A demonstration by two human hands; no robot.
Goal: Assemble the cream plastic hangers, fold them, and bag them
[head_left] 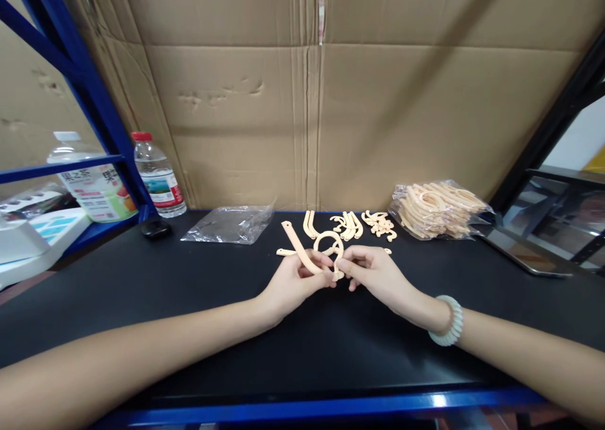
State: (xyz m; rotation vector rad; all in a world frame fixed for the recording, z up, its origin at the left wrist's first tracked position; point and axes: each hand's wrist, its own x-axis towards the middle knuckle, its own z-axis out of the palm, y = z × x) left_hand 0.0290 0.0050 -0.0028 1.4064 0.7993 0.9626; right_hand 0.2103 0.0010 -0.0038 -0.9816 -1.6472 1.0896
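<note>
My left hand (297, 282) is closed on a long beige plastic hanger arm (297, 242), which slants up to the left and has a hole near its top end. My right hand (371, 271) pinches a beige ring-shaped hook piece (329, 236) by its lower end. The two pieces meet or nearly meet between my fingertips; the exact joint is hidden. Behind my hands, partly covered by them, another beige arm (285, 251) lies on the table. Farther back lie curved arms (309, 224), another group of arms (350, 225) and a pile of small hooked pieces (379, 224).
Clear bags of beige parts (439, 209) are stacked at the back right of the black table (227, 367), near a flat dark tablet-like slab (524, 251). At left stand an empty-looking plastic bag (229, 224), a black mouse-like object (155, 227) and a red-capped water bottle (159, 178). Cardboard (236, 115) walls the back.
</note>
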